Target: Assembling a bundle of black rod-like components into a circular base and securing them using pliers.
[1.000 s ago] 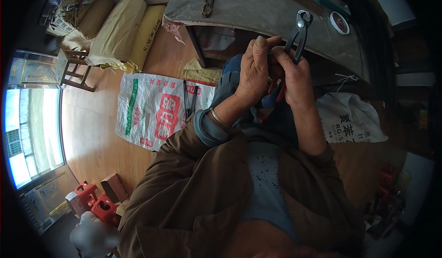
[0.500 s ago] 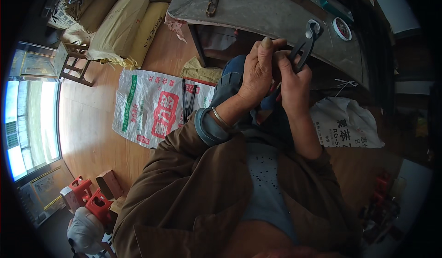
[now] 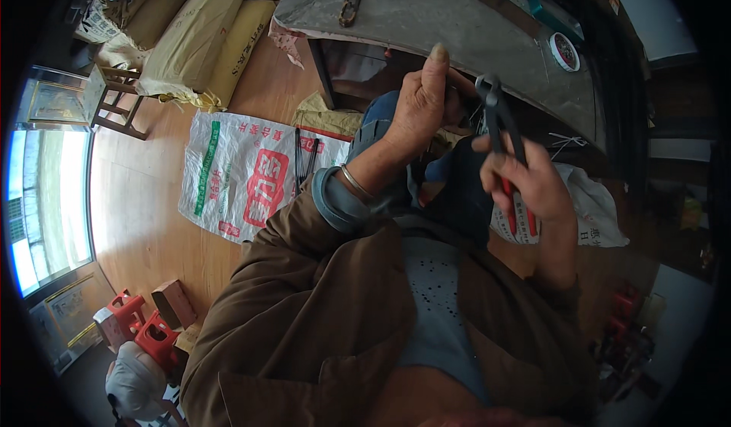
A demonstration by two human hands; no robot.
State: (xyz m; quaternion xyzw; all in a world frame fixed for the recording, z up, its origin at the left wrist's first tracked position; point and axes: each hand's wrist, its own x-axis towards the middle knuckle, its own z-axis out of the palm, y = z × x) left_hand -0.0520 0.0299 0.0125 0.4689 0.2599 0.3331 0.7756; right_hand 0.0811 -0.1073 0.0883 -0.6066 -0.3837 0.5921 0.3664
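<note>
My right hand is wrapped round a pair of pincers with dark rounded jaws and red grips. Their jaws point away from me, close to the front edge of the grey table. To the left, my left hand is held up with its thumb raised and its fingers curled; whatever lies in them is hidden. Some thin, pale strands show between the hand and the pincers, too small to make out. Both hands are above my knees.
The grey table bears snips, a round white dish and a teal box. A printed white sack with dark rods lies on the floor. Large wrapped bundles, a wooden stool and red stools stand left.
My right hand has drawn the pincers back toward me and rightward, away from my left hand, and their red grips now show. My left hand has shifted slightly left with its thumb more upright.
</note>
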